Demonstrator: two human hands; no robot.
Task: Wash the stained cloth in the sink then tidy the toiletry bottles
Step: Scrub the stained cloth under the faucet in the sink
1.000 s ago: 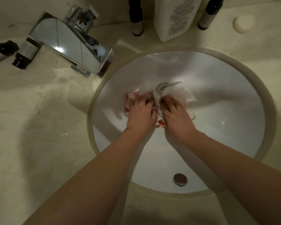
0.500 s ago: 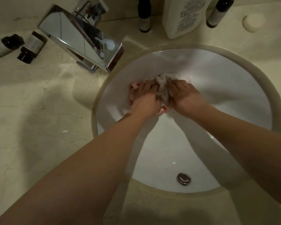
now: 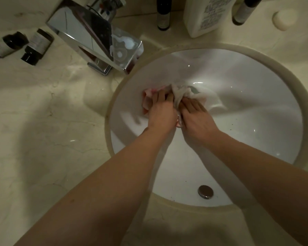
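Down in the white sink [image 3: 247, 121], against its far slope, lies the stained cloth [image 3: 180, 94], a pale bunched rag with pink showing at its left edge. Both hands grip it side by side: the left hand [image 3: 161, 110] has its fingers curled over the pink part, and the right hand [image 3: 196, 116] has its fingers bent into the white folds, so the fabric is gathered between them. A chrome tap [image 3: 96, 38] juts over the basin's upper left rim; whether water is running cannot be told. The drain plug [image 3: 205, 191] sits near the basin's front. On the pale stone surface [image 3: 43, 130], two small dark bottles [image 3: 23, 45] lie tipped over left of the tap, while a large white bottle [image 3: 204, 15] and two slim dark ones stand behind the sink.

Scrubbing looks underway, with the bottles untidied. Vigorous rubbing could splash water onto the surface, and wet hands may let a bottle slip later.
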